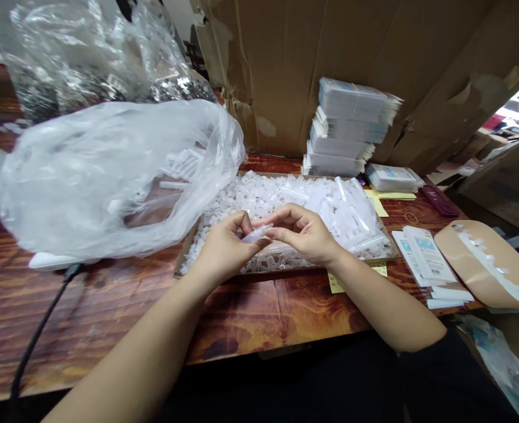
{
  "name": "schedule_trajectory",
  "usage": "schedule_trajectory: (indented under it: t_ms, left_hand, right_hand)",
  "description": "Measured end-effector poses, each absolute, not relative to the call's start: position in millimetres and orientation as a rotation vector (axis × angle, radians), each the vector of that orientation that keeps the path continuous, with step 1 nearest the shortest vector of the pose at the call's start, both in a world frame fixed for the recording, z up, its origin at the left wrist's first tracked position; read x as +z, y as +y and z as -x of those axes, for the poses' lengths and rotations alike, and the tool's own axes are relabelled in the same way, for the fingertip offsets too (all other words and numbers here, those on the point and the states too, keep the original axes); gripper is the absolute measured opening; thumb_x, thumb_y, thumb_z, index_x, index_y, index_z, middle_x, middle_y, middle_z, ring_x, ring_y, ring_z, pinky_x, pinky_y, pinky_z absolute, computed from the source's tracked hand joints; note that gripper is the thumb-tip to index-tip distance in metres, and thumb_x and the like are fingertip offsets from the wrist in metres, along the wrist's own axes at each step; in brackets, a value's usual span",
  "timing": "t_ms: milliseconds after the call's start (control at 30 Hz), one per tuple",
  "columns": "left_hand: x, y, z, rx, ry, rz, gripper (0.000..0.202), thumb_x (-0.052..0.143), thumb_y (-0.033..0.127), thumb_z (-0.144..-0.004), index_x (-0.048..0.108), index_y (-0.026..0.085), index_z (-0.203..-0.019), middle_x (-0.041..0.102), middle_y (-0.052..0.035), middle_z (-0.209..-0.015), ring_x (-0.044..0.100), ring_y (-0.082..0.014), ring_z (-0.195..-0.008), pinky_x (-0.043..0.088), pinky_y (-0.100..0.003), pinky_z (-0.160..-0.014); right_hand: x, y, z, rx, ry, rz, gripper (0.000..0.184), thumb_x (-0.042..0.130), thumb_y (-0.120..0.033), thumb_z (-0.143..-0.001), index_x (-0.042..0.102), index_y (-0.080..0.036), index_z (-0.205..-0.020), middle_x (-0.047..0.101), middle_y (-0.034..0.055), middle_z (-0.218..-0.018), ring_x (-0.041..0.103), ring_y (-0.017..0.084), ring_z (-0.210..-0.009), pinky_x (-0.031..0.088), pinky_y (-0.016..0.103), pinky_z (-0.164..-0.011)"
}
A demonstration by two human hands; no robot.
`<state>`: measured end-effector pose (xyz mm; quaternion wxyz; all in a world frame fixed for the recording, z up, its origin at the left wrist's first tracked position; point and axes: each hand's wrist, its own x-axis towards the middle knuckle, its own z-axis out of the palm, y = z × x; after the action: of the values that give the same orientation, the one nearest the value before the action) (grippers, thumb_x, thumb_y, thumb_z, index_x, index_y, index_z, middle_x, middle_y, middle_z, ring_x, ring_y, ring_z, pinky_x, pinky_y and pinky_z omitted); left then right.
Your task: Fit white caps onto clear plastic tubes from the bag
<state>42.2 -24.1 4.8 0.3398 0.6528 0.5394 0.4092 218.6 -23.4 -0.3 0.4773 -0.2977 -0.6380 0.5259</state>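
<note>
Between my two hands is a small translucent plastic tube (255,234), tilted with its narrower end up to the right. The fingers of my left hand (224,244) are closed round its lower left part. My right hand (305,235) pinches the pointed right end between thumb and fingertips. Both hands are above the near part of a shallow cardboard tray (285,272). Many small clear plastic caps (224,205) fill the tray's left and back. Longer clear tubes (351,211) lie heaped on its right side.
A large white plastic bag (78,170) with tubes inside lies left; metal parts in clear bags (104,76) sit behind it. Stacked printed cards (351,126) stand at the back against cardboard (277,70). Loose cards (429,255) and a beige container (491,264) are right. A black cable (43,329) hangs front left.
</note>
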Motion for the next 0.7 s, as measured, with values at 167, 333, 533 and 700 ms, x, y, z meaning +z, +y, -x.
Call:
schedule_trajectory:
  t_ms: [167,333,533,700]
  left_hand:
    - [-0.6,-25.9,-40.6,1.11,1.457,-1.844,0.042,0.077,0.027,-0.068,0.036,0.023,-0.059,0.036,0.0069,-0.056,0.035,-0.0118,-0.055,0.028,-0.027,-0.057]
    - [-2.3,-26.1,-41.1,1.155,1.471,-2.006,0.038,0.07,0.01,-0.067,0.035,0.022,-0.057,0.039,0.0052,-0.059,0.039,-0.0133,-0.059,0.032,-0.028,-0.061]
    - [1.4,-31.7,-42.2,1.123,1.459,-2.022,0.042,0.075,0.012,-0.065,0.035,0.023,-0.057,0.038,0.0051,-0.059,0.04,-0.0145,-0.059,0.033,-0.028,-0.06]
    - [1.0,-34.1,-42.2,1.133,1.426,-2.104,0.037,0.067,0.007,-0.066,0.035,0.023,-0.058,0.038,0.004,-0.06,0.042,-0.0159,-0.061,0.035,-0.03,-0.063]
  right_hand:
    - [3.0,-30.3,-227.7,0.991,-1.852,0.735,0.015,0.067,-0.031,-0.094,0.072,-0.024,-0.106,0.077,0.0054,-0.117,0.073,0.019,-0.112,0.058,0.038,-0.103]
    - [8.7,-39.3,-224.5,0.772,-1.961,1.047,0.029,0.056,-0.042,-0.101,0.068,-0.02,-0.088,0.068,0.0009,-0.075,0.066,0.015,-0.072,0.053,0.031,-0.075]
    - [17.6,-43.4,-229.0,0.607,-2.116,0.968,0.023,0.064,-0.045,-0.095,0.065,-0.022,-0.097,0.068,0.0028,-0.091,0.058,0.015,-0.075,0.048,0.029,-0.072]
    - [13.0,-44.9,-225.8,0.617,-2.068,1.088,0.036,0.051,-0.046,-0.102,0.053,-0.023,-0.074,0.06,0.001,-0.074,0.053,0.015,-0.069,0.047,0.031,-0.072]
